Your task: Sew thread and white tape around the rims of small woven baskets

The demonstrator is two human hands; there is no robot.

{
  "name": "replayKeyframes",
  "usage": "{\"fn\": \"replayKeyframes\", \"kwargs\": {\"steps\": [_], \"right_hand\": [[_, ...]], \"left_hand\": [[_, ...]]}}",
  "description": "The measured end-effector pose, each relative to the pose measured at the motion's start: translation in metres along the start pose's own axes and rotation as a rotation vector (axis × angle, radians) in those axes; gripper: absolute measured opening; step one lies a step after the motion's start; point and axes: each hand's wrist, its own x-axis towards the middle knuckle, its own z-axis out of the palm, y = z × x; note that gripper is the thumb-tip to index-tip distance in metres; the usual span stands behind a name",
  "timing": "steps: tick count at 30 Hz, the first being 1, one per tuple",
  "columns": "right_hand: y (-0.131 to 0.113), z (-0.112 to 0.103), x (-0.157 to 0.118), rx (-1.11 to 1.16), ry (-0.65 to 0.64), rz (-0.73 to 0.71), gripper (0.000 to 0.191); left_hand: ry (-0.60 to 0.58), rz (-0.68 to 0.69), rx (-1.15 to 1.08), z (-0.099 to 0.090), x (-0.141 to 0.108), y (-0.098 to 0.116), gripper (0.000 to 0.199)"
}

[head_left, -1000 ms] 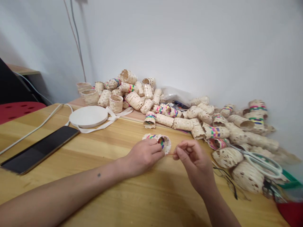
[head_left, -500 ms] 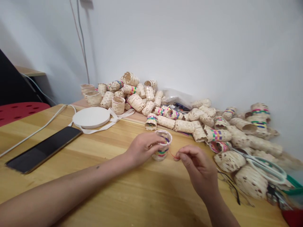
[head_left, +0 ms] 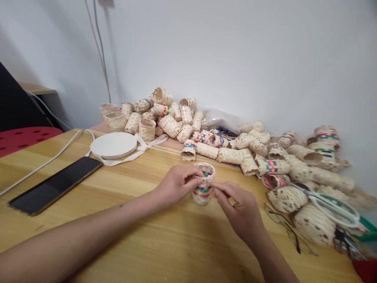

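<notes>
Pinching the basket's rim [head_left: 209, 178], your left hand [head_left: 178, 183] should brace it while your right hand [head_left: 242, 206] works pinched thread [head_left: 207, 182] alongside.

A craft workspace, by its looks: woven baskets [head_left: 170, 125] crowd a wooden table [head_left: 141, 239] against a plain wall, with scissors [head_left: 334, 210] among them.

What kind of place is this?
Probably a small craft workspace: two hands work at a little woven basket on a wooden table, with scissors and a pile of woven pieces nearby.
</notes>
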Motion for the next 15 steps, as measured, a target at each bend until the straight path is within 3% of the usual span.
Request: {"fn": "replayKeyframes", "kwargs": {"steps": [15], "right_hand": [[-0.0012,0.0001,0.0005,-0.026,-0.024,0.033,0.020]], "left_hand": [[-0.014,0.045,0.044,0.0005,-0.0007,0.0018,0.012]]}}
